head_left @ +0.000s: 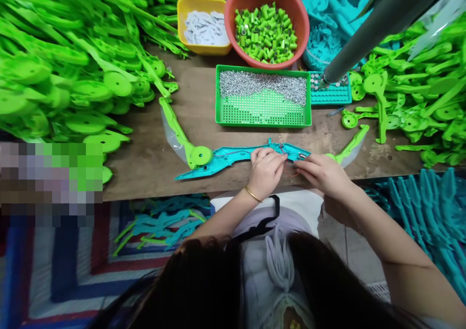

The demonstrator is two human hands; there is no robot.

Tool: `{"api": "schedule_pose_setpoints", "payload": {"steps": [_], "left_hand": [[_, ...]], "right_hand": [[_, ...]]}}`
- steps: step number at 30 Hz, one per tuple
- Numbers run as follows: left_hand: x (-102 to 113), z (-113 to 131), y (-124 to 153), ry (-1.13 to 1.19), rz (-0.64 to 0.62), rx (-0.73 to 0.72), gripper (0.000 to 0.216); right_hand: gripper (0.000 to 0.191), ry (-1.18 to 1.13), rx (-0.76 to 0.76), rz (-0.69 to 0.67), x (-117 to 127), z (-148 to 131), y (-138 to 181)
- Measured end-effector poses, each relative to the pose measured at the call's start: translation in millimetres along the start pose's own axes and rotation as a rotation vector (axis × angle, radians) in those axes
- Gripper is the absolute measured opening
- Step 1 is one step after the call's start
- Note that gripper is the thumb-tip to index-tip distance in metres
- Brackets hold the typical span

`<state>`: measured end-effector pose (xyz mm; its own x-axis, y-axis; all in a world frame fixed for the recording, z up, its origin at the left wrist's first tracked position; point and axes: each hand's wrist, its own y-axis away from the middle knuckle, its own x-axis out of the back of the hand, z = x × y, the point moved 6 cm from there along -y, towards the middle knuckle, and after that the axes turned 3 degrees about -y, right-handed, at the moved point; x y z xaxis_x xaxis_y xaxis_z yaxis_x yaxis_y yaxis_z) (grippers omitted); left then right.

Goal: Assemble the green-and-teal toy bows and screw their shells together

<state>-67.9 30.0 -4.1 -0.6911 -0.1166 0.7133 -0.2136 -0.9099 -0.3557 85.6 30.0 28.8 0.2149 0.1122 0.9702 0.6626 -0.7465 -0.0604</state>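
Note:
A long toy bow lies across the wooden table's front edge, with a teal middle piece and green limbs at each end. My left hand rests curled on the teal middle, fingertips pinched at thin red wires near its centre. My right hand meets it from the right, fingers pinched together at the same spot beside a small metal part. What the fingertips grip is too small to name surely.
A green tray of small metal screws sits just beyond the bow. Behind it stand a red bowl of green tubes and a yellow tub of white pieces. Green bow parts pile left and right. Teal parts lie below the table.

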Motion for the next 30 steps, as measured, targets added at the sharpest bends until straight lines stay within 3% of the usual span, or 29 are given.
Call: {"api": "schedule_pose_setpoints", "payload": {"steps": [7, 14, 18, 21, 26, 30], "left_hand": [[-3, -3, 3, -0.023, 0.021, 0.039, 0.021], [-4, 4, 6, -0.051, -0.054, -0.086, 0.025], [-3, 12, 4, -0.125, -0.026, -0.134, 0.025], [-1, 11, -3, -0.162, -0.034, -0.085, 0.021], [-1, 4, -22, -0.134, -0.193, -0.061, 0.020], [-3, 3, -29, -0.184, -0.246, -0.079, 0.021]], "right_hand": [[0.033, 0.144, -0.178, -0.022, -11, 6, -28], [0.028, 0.158, -0.322, -0.077, -12, 3, -36], [0.028, 0.121, -0.343, -0.122, -14, 5, -37], [0.026, 0.042, -0.332, -0.126, -15, 9, -34], [0.025, -0.244, -0.333, 0.003, -9, 17, -23], [0.014, -0.257, -0.272, 0.027, -5, 12, -19]]}}
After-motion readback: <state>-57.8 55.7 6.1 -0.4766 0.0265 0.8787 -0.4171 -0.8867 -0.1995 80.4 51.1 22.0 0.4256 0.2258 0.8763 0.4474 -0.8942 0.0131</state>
